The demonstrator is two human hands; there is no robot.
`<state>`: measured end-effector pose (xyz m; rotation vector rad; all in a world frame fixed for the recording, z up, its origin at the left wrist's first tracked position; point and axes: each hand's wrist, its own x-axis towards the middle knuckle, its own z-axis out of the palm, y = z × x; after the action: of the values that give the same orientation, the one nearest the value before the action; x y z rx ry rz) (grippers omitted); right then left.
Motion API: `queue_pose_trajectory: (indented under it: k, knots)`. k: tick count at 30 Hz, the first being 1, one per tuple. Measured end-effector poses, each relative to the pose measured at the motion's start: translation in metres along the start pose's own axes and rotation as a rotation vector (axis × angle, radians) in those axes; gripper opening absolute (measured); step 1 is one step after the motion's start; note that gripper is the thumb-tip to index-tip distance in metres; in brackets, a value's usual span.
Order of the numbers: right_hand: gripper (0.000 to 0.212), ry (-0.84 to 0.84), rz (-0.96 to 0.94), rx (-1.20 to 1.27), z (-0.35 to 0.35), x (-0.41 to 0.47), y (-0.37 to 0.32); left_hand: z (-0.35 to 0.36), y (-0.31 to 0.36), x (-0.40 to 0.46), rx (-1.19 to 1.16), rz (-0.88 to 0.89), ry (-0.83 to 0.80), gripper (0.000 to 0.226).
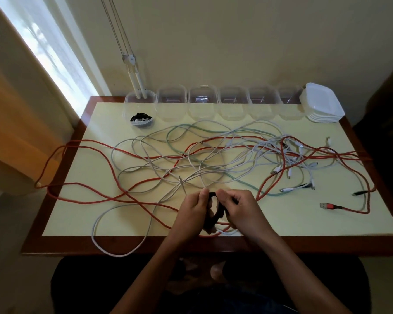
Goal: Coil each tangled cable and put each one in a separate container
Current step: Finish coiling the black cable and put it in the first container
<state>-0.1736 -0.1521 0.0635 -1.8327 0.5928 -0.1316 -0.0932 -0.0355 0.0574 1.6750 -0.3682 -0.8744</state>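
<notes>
A black cable [217, 211] is wound into a small coil near the table's front edge, held between both hands. My left hand [192, 214] grips its left side and my right hand [237, 207] pinches its top right. Behind them a tangle covers the table: red cables [132, 189], white cables [123, 209] and a pale green cable [247, 184]. Along the back stands a row of clear containers [202, 106]. The leftmost container [139, 109] holds a coiled black and white cable [141, 118].
A stack of white lids [322, 105] sits at the back right corner. Red cable loops hang over the table's left edge [45, 164] and right edge. A white loop hangs over the front edge [114, 250]. A lamp arm [132, 71] rises at the back left.
</notes>
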Motion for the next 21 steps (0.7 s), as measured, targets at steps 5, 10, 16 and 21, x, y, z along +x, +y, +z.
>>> queue_pose_trajectory:
  k: [5, 10, 16, 21]
  knots:
    - [0.039, -0.243, -0.004, -0.134, -0.022, 0.006, 0.002, -0.004, -0.013, -0.004, 0.388, 0.218, 0.056, 0.043]
    - [0.016, -0.067, -0.028, 0.007, -0.026, 0.007, 0.005, -0.024, -0.003, 0.003, 0.428, 0.245, -0.155, 0.04]
    - [0.02, 0.042, -0.137, -0.008, -0.004, -0.004, 0.006, -0.019, 0.015, -0.006, -0.047, 0.131, -0.162, 0.039]
    - [0.014, 0.137, -0.172, -0.116, 0.004, -0.006, 0.004, -0.004, 0.013, -0.002, -0.09, 0.154, 0.001, 0.04]
